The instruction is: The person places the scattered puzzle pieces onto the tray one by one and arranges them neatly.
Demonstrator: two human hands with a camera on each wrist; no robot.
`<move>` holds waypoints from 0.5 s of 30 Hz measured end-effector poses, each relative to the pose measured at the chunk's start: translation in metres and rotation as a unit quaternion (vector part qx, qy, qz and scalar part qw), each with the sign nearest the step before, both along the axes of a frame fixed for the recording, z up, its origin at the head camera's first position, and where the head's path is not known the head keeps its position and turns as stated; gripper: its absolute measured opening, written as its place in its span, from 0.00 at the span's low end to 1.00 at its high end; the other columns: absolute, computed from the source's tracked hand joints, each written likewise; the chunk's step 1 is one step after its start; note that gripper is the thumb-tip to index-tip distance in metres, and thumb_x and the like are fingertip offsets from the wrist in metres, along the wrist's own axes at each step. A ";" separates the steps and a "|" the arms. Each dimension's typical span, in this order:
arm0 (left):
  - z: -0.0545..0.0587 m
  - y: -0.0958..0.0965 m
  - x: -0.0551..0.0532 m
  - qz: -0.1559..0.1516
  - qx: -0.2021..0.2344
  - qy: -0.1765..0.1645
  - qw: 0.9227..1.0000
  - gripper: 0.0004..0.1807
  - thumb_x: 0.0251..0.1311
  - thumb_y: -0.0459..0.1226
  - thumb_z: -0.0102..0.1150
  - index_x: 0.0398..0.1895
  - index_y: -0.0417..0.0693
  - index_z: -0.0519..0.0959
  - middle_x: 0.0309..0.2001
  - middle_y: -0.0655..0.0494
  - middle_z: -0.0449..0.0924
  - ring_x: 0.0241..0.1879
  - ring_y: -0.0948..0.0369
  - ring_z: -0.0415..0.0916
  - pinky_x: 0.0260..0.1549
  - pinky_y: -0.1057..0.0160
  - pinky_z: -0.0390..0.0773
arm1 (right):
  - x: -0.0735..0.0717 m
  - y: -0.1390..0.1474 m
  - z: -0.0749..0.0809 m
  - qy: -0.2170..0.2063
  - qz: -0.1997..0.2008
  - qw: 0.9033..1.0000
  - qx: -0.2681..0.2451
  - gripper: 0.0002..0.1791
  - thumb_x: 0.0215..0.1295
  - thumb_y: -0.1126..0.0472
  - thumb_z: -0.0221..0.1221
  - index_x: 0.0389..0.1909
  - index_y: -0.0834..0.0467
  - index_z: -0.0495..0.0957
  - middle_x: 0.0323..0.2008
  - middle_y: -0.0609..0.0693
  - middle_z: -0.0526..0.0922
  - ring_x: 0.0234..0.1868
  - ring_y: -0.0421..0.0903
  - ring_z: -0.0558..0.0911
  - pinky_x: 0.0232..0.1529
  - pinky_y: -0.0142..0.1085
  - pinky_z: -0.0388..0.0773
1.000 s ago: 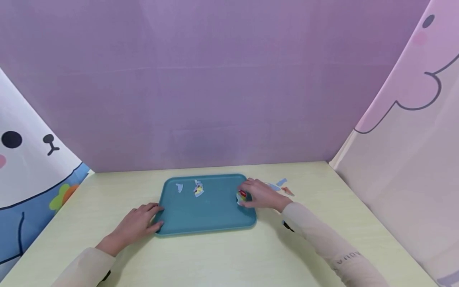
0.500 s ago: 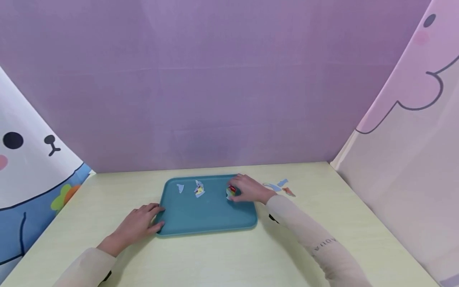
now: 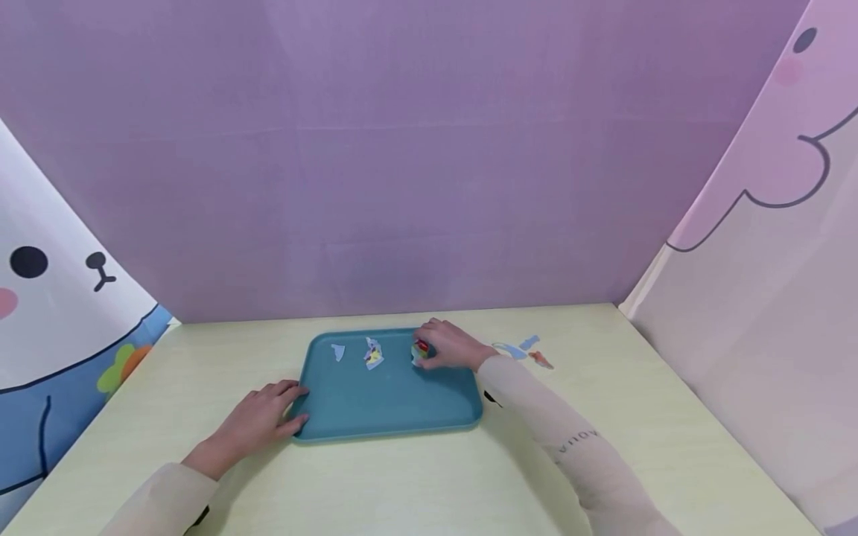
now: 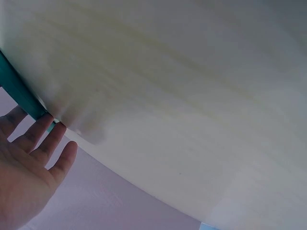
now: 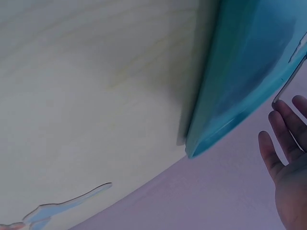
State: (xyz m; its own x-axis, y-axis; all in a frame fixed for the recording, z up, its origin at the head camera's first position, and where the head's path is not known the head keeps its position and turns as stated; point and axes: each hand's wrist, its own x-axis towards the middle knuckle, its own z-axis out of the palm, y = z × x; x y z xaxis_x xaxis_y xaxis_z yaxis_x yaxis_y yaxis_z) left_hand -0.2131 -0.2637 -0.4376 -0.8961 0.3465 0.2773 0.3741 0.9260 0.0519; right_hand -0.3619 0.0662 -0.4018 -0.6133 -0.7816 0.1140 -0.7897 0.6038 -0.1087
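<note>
On the table lies a teal tray. My left hand rests at the tray's left rim, fingers spread and nearly straight, thumb lower down the same side; in the left wrist view those fingertips touch the rim. Over the right half of the tray, my right hand pinches a puzzle piece coloured red, green and pale blue. The thin edge of that piece shows by the fingertips in the right wrist view. Two spots on the tray hold pieces: a small light-blue one and a multicoloured one.
Right of the tray, several loose pieces lie on the table: blue ones and a reddish-brown one. A purple cloth rises behind the table. Printed cartoon cloths stand at the left and right.
My right hand has moved left over the tray from its right edge, carrying the pinched puzzle piece. My left hand stays at the left rim.
</note>
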 end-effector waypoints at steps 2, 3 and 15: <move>0.000 0.000 0.000 -0.001 0.001 0.002 1.000 0.24 0.51 0.48 0.62 0.48 0.42 0.77 0.48 0.44 0.76 0.45 0.47 0.76 0.37 0.46 0.75 | -0.003 -0.003 -0.001 -0.010 -0.010 1.000 0.006 0.27 0.57 0.47 0.60 0.53 0.58 0.74 0.44 0.49 0.78 0.43 0.43 0.72 0.48 0.38 0.70; 0.000 0.000 0.000 -0.002 0.001 0.003 1.000 0.24 0.51 0.47 0.62 0.48 0.42 0.77 0.48 0.44 0.76 0.44 0.47 0.76 0.36 0.46 0.75 | -0.004 -0.005 -0.001 -0.012 -0.012 1.000 0.008 0.27 0.57 0.47 0.60 0.53 0.58 0.74 0.44 0.49 0.78 0.43 0.43 0.72 0.48 0.38 0.70; 0.004 0.001 0.003 -0.002 0.003 0.002 1.000 0.23 0.51 0.47 0.62 0.48 0.44 0.77 0.48 0.45 0.76 0.44 0.47 0.76 0.35 0.47 0.75 | -0.012 -0.020 -0.004 -0.016 -0.023 0.999 0.026 0.27 0.56 0.46 0.61 0.54 0.56 0.73 0.49 0.48 0.77 0.47 0.43 0.73 0.52 0.38 0.70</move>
